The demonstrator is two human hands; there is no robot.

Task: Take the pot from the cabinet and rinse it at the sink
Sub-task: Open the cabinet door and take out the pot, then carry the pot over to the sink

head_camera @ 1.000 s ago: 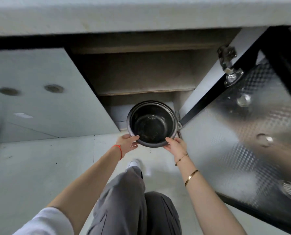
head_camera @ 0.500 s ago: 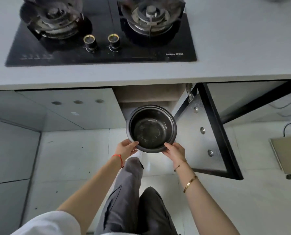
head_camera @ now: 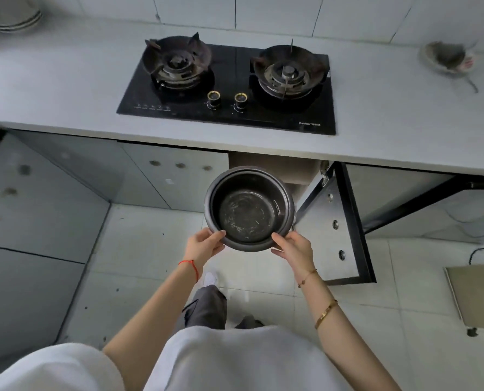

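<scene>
A round black pot [head_camera: 249, 210] with a scuffed, empty inside hangs in the air in front of the open cabinet [head_camera: 274, 167], below the counter edge. My left hand [head_camera: 205, 246] grips its near-left rim, thumb over the lip. My right hand [head_camera: 293, 248] grips the near-right rim the same way. The pot's mouth faces up toward me. No sink shows in this view.
A black two-burner gas hob [head_camera: 229, 86] sits in the grey countertop [head_camera: 65, 88]. The cabinet door [head_camera: 336, 230] stands open to the right of the pot. Stacked plates [head_camera: 17, 18] lie far left, a bowl [head_camera: 446, 57] far right. A tan board [head_camera: 478, 297] lies on the tiled floor.
I have risen from a crouch, and both hands have lifted the pot out of the cabinet to just below counter height. The hob and countertop have come into view.
</scene>
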